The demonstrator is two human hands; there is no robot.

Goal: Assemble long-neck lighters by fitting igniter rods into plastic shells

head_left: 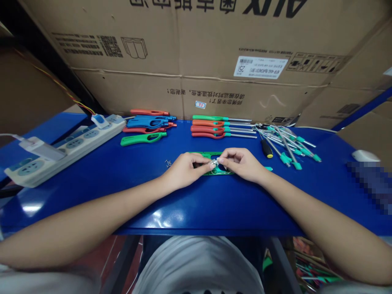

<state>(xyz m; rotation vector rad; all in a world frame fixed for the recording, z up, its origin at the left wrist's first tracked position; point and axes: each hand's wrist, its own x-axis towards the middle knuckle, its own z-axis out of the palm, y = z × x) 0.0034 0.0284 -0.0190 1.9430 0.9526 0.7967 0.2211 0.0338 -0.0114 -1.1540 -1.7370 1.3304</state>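
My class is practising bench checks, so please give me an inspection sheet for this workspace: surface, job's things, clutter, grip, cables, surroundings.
Surface: glossy blue tabletop, showing light reflections.
Job's things: green casing under the fingers; small whitish part above it.
Clutter: small metal pieces, coloured handles, rod-tipped handles, heaped loose rods, black-and-yellow tool.
Grip: left hand and right hand both pinch the small whitish part.
Cables: white cable into a charger on the power strip; coloured wires into a plug there.
Surroundings: cardboard behind, print upside down; coloured parts below the tabletop, at right.
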